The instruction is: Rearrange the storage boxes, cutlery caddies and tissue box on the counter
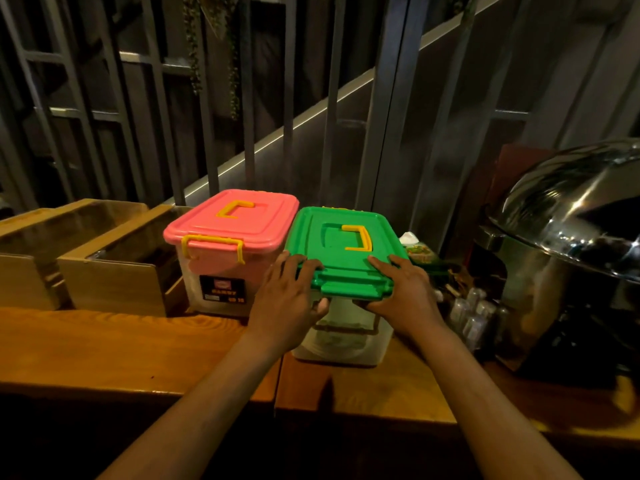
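Both hands, left hand (289, 292) and right hand (401, 292), are clamped on the near rim of the green-lidded box (341, 251), long axis running 12 to 6, pink-lidded box (232, 220) touching it at 9 o'clock, tissue box (417, 251) tucked at 2 o'clock, contents too murky to make out.

Both forearms extended forward, bare. Left hand (289, 296) palm down, fingers (304, 266) spread, thumb tucked beneath. Right hand (403, 289) mirrored, fingers flat.
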The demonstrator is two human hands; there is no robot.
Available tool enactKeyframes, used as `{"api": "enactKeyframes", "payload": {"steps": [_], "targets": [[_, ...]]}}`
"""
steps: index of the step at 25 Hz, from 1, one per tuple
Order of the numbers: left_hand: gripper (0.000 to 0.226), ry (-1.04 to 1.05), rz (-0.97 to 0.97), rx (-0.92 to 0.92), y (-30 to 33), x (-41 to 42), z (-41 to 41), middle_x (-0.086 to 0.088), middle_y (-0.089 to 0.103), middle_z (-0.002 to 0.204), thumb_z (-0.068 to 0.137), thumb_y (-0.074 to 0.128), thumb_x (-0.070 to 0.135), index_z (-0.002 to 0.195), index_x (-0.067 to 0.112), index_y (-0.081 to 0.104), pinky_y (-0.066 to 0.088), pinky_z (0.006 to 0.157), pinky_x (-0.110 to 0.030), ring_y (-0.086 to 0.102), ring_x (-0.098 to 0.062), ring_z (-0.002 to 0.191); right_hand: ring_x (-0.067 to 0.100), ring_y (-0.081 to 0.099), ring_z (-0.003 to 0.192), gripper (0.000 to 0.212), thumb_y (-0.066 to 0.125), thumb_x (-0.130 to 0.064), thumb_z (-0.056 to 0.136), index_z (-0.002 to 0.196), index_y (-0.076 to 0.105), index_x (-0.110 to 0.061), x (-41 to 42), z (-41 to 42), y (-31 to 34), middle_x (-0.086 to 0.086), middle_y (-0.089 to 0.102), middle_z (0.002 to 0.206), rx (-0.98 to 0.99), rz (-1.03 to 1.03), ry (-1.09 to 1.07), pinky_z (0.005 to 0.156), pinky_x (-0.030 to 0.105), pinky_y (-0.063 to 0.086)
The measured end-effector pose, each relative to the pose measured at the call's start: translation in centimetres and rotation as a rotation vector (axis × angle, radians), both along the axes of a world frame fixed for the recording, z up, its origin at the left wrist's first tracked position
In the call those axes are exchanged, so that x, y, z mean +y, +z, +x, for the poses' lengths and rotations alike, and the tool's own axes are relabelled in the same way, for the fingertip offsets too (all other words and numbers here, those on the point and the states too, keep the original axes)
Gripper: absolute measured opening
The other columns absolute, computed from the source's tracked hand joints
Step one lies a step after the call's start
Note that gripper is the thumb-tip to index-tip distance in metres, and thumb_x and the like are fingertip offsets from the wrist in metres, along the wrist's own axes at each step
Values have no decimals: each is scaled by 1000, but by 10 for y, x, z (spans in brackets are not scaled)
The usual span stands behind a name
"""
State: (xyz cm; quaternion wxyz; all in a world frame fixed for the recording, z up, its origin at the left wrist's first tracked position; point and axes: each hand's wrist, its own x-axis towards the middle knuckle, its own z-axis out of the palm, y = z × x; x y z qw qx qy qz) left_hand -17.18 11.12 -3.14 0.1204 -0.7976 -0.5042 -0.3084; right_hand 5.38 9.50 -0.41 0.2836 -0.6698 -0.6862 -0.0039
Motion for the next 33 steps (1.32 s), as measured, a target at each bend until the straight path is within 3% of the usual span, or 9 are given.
{"api": "enactKeyframes", "payload": {"steps": [10,28,33], "targets": [[63,37,-1,120,6,62,-3,-8,46,137,81,38,59,135,25,41,19,112,-60,34,-32,136,36,36,133,86,80,-57,62,138,45,-42,61,-3,-3,7,40,149,11,-5,-60,109,47,34],[59,65,97,146,5,114,8,-11,53,129,81,47,55,130,21,48,28,105,-56,43,-35,126,34,37,133,85,81,-52,65,140,41,-43,111,7,-3,6,38,148,-2,-19,-53,109,48,35],[60,46,72,158,9,108,9,-10,53,130,81,46,57,130,22,46,25,106,-56,42,-35,127,34,36,135,87,75,-60,67,142,34,-47,97,1,6,3,35,151,-48,-70,-66,105,56,40]]}}
